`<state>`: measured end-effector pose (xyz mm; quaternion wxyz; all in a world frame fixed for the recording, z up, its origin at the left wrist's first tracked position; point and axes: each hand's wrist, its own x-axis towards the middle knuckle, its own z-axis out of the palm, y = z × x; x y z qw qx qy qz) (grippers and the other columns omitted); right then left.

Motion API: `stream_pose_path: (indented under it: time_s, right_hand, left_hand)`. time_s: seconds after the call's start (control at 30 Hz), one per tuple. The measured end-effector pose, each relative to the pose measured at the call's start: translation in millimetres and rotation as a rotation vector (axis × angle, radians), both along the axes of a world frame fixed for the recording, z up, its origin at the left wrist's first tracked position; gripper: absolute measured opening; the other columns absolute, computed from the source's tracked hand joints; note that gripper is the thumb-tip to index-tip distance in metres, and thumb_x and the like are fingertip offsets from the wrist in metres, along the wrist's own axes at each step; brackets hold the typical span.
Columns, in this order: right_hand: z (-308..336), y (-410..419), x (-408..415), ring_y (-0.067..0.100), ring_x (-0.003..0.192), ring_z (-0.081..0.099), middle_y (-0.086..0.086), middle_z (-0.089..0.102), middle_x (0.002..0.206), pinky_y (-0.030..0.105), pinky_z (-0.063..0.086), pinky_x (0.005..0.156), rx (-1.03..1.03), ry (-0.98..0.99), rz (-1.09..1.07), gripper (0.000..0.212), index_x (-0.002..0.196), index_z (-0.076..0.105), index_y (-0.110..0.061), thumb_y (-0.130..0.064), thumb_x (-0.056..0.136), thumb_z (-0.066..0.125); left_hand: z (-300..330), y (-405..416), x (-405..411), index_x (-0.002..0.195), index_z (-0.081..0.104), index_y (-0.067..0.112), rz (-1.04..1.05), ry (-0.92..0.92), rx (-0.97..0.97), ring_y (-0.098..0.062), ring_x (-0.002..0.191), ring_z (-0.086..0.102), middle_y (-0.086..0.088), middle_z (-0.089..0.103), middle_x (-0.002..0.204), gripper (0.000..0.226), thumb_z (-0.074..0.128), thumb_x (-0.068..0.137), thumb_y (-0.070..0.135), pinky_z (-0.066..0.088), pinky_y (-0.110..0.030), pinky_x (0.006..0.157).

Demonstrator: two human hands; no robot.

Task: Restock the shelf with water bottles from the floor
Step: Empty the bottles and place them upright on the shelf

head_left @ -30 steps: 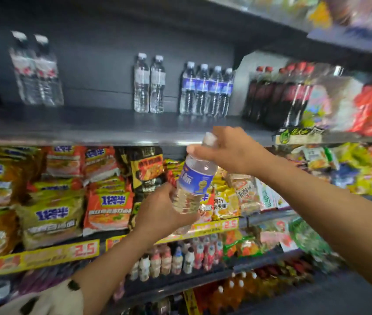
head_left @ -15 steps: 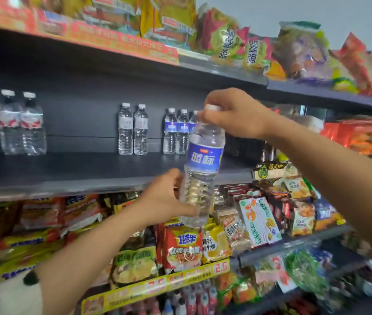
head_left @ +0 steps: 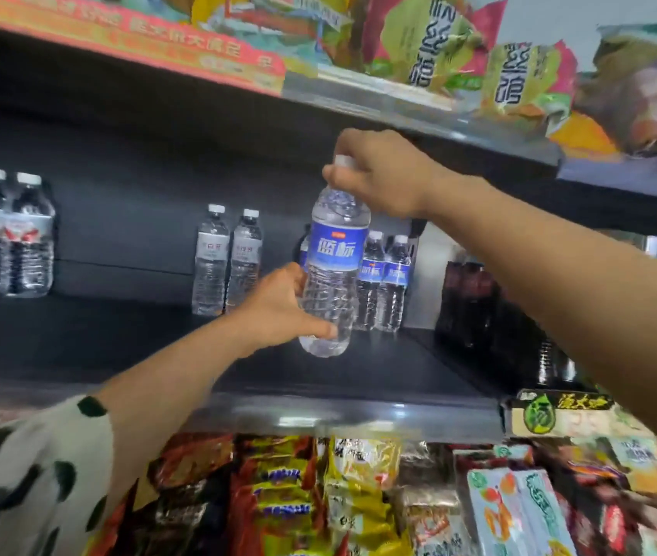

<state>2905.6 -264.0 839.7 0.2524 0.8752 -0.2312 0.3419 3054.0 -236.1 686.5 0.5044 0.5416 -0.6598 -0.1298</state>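
While the right hand (head_left: 379,174) pinches the cap and the left hand (head_left: 278,311) grips the water bottle (head_left: 333,274), setting it down carelessly could topple the blue-labelled bottles (head_left: 383,282) behind.

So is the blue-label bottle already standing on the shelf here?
No, the bottle hangs above the shelf, with the left hand on its lower body and the right hand gripping its cap.

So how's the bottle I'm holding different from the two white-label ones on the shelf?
The held bottle has a blue label; the white-label pair has pale labels. It hangs above the shelf, gripped by left hand and right hand; the pair stands untouched at the back. All are clear and white-capped.
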Motion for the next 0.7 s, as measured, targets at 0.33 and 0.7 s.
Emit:
stream_pose_path:
  time_s: [0.33,0.7]
  right_hand:
    - [-22.8,-198.9,33.9,0.035,0.101,0.057,0.02,0.064,0.108,0.028,0.031,0.069,0.179,0.055,0.048,0.034,0.101,0.058,-0.006,-0.038,0.095,0.049]
    - [-28.4,-261.7,84.0,0.029,0.097,0.056,0.016,0.062,0.11,0.027,0.034,0.072,0.315,0.089,0.071,0.035,0.104,0.059,-0.007,-0.04,0.095,0.051]
  left_hand:
    - [-17.1,-152.4,24.5,0.101,0.066,0.016,0.077,-0.017,0.198,-0.019,0.098,0.069,-0.002,0.073,0.102,0.048,0.086,0.058,0.009,0.052,-0.042,0.094]
    - [-27.3,-212.8,64.9,0.116,0.062,0.009,0.161,-0.038,0.296,-0.021,0.106,0.065,-0.005,0.07,0.112,0.05,0.081,0.07,0.004,0.048,-0.043,0.101]
